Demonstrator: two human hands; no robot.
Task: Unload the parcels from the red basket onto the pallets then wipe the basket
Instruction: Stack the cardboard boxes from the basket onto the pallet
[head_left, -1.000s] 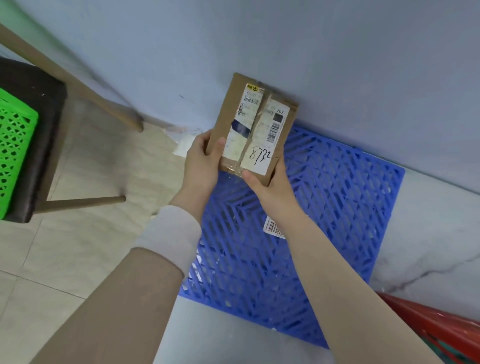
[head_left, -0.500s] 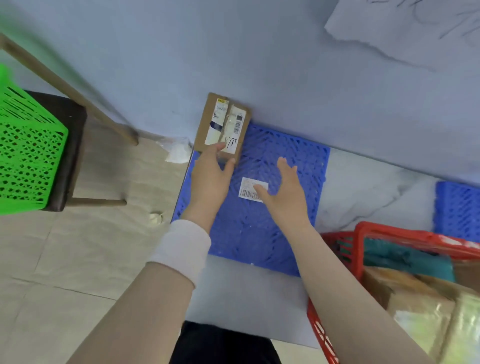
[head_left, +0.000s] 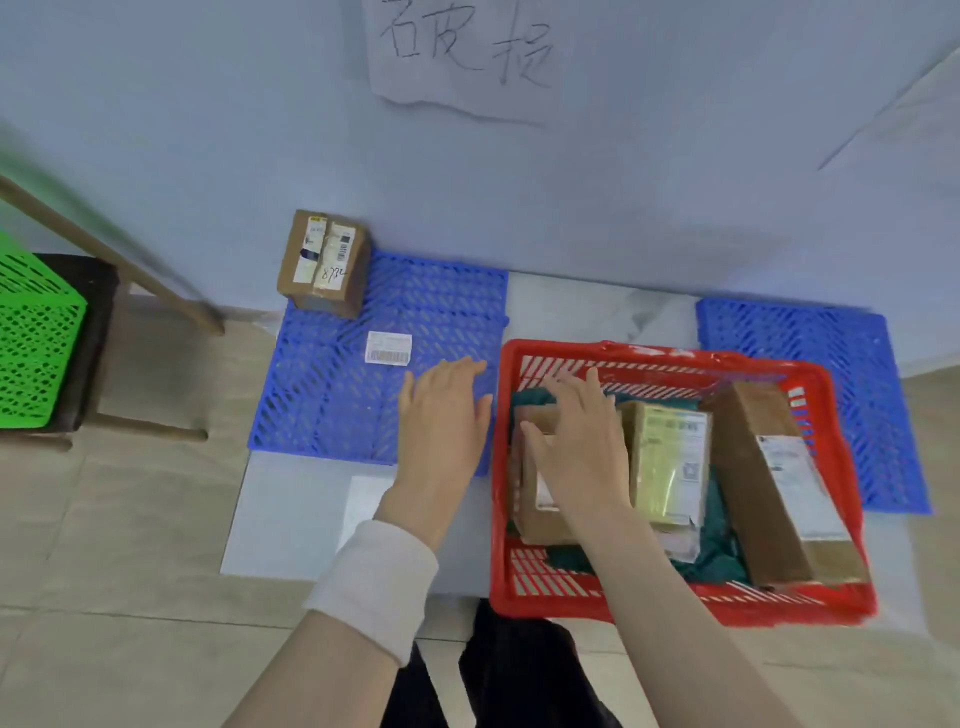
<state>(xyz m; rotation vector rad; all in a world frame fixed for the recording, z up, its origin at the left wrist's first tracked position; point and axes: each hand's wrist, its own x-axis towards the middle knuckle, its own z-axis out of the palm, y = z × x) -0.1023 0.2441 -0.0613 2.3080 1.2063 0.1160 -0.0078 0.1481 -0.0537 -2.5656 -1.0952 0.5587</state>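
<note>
"Red basket (head_left: 675, 605) in the head view: where did it sit?" asked the first.

"On the floor between the left pallet (head_left: 415, 291) and the right pallet (head_left: 852, 374), its left rim just beside the left one. It held a brown box (head_left: 535, 509), a yellow-taped box (head_left: 670, 457) and a long box (head_left: 779, 483) on a green cloth (head_left: 719, 551). One parcel (head_left: 324, 262) stood at the left pallet's far corner, by the wall."

"And the hands?"

"Right hand (head_left: 582, 441) lay on the brown box, fingers spread and straight, not curled round it. Left hand (head_left: 447, 415) hovered flat, holding nothing, over the left pallet's right edge (beside the basket rim)."

"So the step was?"

"Unloading, I judged, with wiping well off. The next move called for both hands round the brown box and a lift clear of the rim. Open room lay on the left pallet, around a loose label (head_left: 388, 348)."
</note>
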